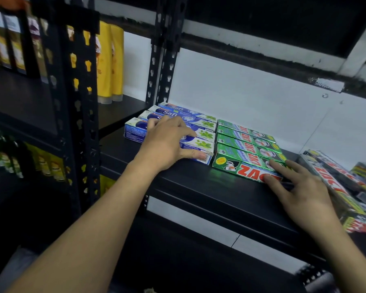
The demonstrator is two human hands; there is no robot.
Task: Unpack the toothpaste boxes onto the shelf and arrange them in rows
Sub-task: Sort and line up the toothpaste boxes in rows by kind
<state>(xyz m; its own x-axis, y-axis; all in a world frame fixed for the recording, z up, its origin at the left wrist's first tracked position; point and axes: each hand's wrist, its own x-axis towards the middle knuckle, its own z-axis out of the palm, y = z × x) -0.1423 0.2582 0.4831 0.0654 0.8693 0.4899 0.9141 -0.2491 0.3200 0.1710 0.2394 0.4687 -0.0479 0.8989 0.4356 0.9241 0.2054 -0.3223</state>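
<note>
Black shelf [178,180], left hand [167,142] flat on Safi boxes [201,123], right hand [300,187] flat on green boxes [245,142], perhaps "Zact"

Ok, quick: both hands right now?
Left hand: open, flat on the blue boxes.
Right hand: open, fingers touching the front green box.

Dim overall. The white back wall [251,98] is the brightest surface. Deep shadow lies left of it and below it. The bottles [110,60] left of the wall are blurred; the rack upright [80,102] there bows with wide-angle distortion. The green boxes [247,142] below it show glare.
</note>
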